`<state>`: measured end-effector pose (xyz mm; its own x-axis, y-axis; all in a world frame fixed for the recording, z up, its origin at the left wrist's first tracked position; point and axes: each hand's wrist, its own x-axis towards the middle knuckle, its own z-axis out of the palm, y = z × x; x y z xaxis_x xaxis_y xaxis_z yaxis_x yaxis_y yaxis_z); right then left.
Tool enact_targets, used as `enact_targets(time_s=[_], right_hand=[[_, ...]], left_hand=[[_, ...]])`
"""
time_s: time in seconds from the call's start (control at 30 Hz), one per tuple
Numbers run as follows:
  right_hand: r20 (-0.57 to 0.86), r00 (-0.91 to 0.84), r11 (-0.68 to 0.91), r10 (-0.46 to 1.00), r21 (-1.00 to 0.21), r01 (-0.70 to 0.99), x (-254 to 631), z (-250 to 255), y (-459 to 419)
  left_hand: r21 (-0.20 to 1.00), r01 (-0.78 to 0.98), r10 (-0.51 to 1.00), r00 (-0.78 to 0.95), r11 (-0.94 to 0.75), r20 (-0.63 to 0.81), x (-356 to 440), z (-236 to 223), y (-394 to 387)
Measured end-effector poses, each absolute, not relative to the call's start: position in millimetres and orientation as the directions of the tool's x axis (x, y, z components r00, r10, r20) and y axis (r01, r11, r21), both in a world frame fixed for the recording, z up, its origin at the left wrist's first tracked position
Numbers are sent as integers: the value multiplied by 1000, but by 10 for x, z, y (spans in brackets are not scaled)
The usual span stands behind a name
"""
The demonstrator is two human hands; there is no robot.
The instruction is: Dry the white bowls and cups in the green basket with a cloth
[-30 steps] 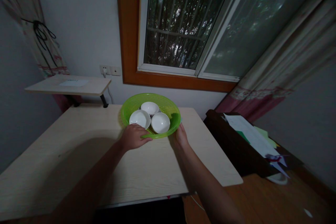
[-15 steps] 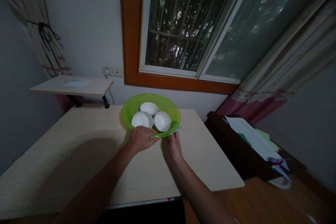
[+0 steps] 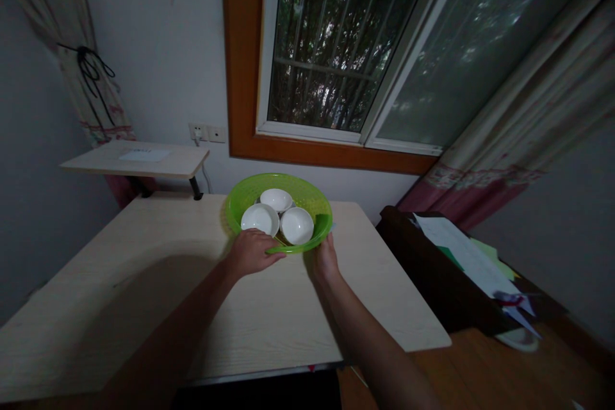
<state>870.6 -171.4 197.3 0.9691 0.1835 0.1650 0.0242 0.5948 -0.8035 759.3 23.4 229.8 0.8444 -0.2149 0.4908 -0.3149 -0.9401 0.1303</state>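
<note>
A green plastic basket stands at the back of the table, tilted slightly towards me. Inside it sit several white bowls; three show clearly, a left bowl, a right bowl and a rear bowl. My left hand grips the basket's near rim, thumb along the outside. At the right outer side, my right hand presses against the wall, its fingertips partly hidden behind the basket. A small pale-blue piece of something thin sticks out by those fingers; its kind is unclear.
The pale wooden table reaches to the wall. A raised shelf with a paper on it stands at the back left. Right of the table is a dark cabinet with papers on top. A window is behind.
My right hand and the pale-blue piece have moved up and right along the basket's outer side. My left hand has slid slightly left on the rim. The basket is turned a little.
</note>
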Motion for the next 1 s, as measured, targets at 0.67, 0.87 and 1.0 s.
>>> enact_targets(time_s=[0.67, 0.87, 1.0], right_hand=[[148, 971, 599, 189, -801, 6, 8744, 1953, -1797], [135, 964, 603, 231, -797, -33, 8783, 2032, -1884], [131, 962, 603, 238, -797, -41, 8686, 1901, -1941]], left_hand=[[176, -319, -212, 868, -931, 449, 7544, 2388, 292], [255, -399, -240, 841, -881, 485, 7524, 2371, 691], [486, -212, 152, 781, -848, 606, 7577, 2340, 820]])
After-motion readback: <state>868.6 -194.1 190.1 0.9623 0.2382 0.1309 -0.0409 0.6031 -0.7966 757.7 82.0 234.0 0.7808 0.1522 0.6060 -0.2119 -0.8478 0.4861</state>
